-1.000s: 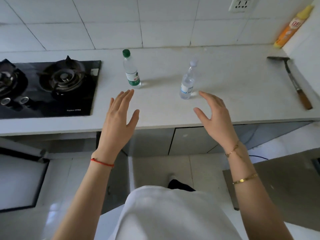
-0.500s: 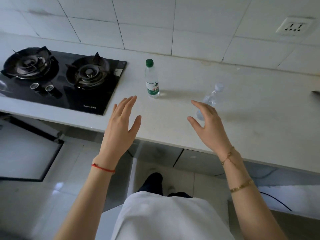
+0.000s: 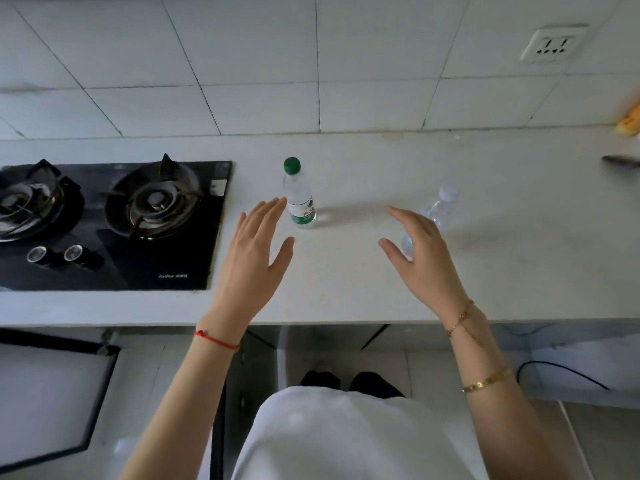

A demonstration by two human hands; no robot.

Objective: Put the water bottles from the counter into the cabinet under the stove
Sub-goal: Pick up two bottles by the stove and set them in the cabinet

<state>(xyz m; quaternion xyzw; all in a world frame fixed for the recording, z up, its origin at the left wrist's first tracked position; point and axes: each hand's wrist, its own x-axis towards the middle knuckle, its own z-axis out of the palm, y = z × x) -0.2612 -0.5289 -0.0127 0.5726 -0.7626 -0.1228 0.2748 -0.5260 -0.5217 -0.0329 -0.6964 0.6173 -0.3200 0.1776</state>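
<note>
Stove left of bottles, hands near.

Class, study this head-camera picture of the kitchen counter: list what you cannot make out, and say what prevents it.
- Clear-capped bottle: its lower body is hidden behind the right hand, head view.
- Orange object: cut off by the right edge.
- Dark tool: cut off by the right edge; its type is unclear.
- Green-capped bottle: label text too small to read.
- Cabinet under the stove: interior hidden beneath the counter.
</note>
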